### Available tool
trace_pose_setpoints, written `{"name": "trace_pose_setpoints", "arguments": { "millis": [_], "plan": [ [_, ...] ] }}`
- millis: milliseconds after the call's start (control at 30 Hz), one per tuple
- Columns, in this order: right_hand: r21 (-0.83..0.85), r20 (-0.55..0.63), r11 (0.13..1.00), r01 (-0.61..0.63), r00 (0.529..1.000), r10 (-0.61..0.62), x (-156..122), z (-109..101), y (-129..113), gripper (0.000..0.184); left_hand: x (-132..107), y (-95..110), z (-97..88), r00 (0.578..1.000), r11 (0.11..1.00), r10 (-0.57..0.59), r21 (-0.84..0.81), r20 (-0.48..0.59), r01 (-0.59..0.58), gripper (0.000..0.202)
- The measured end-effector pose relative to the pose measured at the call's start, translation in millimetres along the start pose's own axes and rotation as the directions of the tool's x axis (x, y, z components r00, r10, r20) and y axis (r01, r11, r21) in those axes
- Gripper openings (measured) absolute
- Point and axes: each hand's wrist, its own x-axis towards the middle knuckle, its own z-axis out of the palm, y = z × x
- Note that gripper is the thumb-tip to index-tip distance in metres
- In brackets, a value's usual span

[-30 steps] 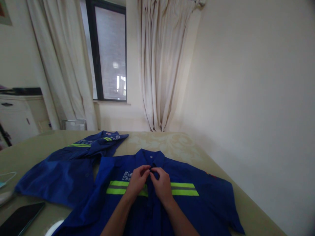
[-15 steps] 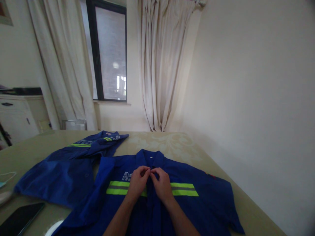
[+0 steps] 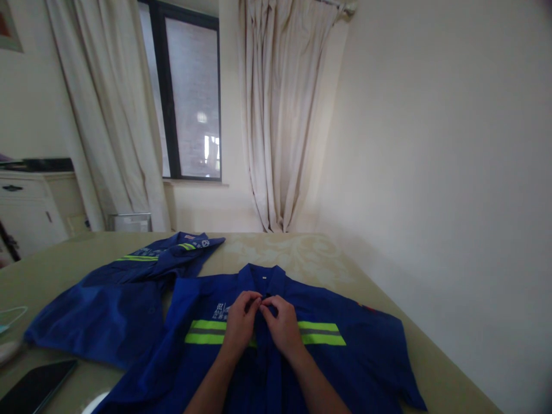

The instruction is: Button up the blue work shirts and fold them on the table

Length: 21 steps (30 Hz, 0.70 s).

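Note:
A blue work shirt (image 3: 357, 351) with a yellow-green reflective band lies flat on the table, collar away from me. My left hand (image 3: 240, 325) and my right hand (image 3: 283, 326) meet at the shirt's front placket just below the collar. Both hands have their fingers pinched on the front edges of the cloth, thumbs and fingertips touching each other. Whether a button sits between the fingers is hidden.
A second blue shirt (image 3: 112, 293) lies crumpled to the left. A dark phone (image 3: 37, 384) rests at the near left edge of the beige table (image 3: 302, 253), beside a white round object (image 3: 92, 403). A wall stands close on the right; curtains and a window stand behind.
My hands stay pinched at the same spot on the placket, with only slight finger shifts. The view has tilted a little.

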Motion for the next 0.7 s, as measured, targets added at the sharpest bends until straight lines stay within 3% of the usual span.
{"name": "trace_pose_setpoints", "arguments": {
  "millis": [233, 500, 700],
  "plan": [
    [0.003, -0.027, 1.000, -0.018, 0.999, 0.018, -2.6, 2.8, 2.2, 0.020, -2.5, 7.2, 0.0, 0.997, 0.991, 0.081, 0.109, 0.007, -0.082, 0.025],
    [-0.179, -0.044, 0.983, -0.028, 0.999, 0.020, -5.7, 9.4, 1.6, 0.019, -1.2, 4.4, 1.1, 0.999, 0.991, 0.045, 0.124, 0.031, -0.048, 0.026],
    [-0.225, -0.047, 0.974, -0.037, 0.999, 0.027, -6.4, 8.6, 0.0, 0.018, -1.5, 5.9, 0.4, 0.998, 0.989, 0.061, 0.132, 0.016, -0.063, 0.024]
  ]
}}
